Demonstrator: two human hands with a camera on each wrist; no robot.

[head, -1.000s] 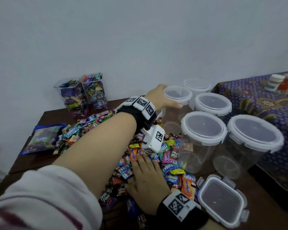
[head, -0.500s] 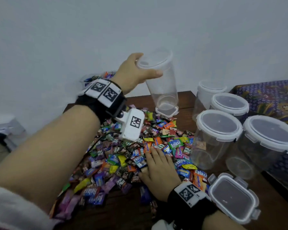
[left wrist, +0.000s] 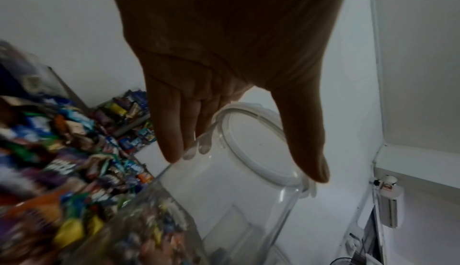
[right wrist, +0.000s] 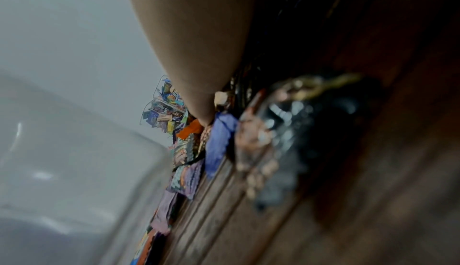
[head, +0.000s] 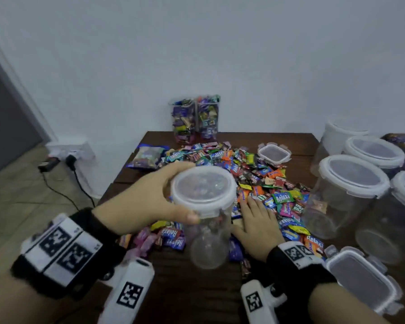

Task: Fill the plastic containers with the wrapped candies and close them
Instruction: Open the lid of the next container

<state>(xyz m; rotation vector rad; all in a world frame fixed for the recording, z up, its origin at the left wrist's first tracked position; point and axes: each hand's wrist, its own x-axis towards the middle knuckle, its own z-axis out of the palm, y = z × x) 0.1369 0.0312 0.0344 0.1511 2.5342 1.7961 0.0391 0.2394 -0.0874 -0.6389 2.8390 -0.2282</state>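
Observation:
My left hand [head: 173, 192] grips a clear round container [head: 208, 237] by its white lid [head: 204, 188], thumb on the near side and fingers on the far side. The container is empty and hangs upright over the near part of the wooden table [head: 192, 291]; I cannot tell if its base touches. In the left wrist view the fingers [left wrist: 171, 131] and thumb clasp the container [left wrist: 236, 200] just under the lid. My right hand [head: 255, 213] lies flat, fingers straight, on the pile of wrapped candies [head: 243, 174]. The right wrist view shows only the palm [right wrist: 199, 43] above blurred candies.
Two candy-filled containers [head: 194, 120] stand by the back wall. Several empty lidded containers [head: 353, 181] crowd the right side. A small lid [head: 274, 153] lies behind the pile, a rectangular lid [head: 360, 279] at the front right, a blue bag [head: 147, 156] at the left edge.
My left hand took a lidded container from the group at the right, lifted it, and brought it left and towards me. The right hand stayed flat on the candies.

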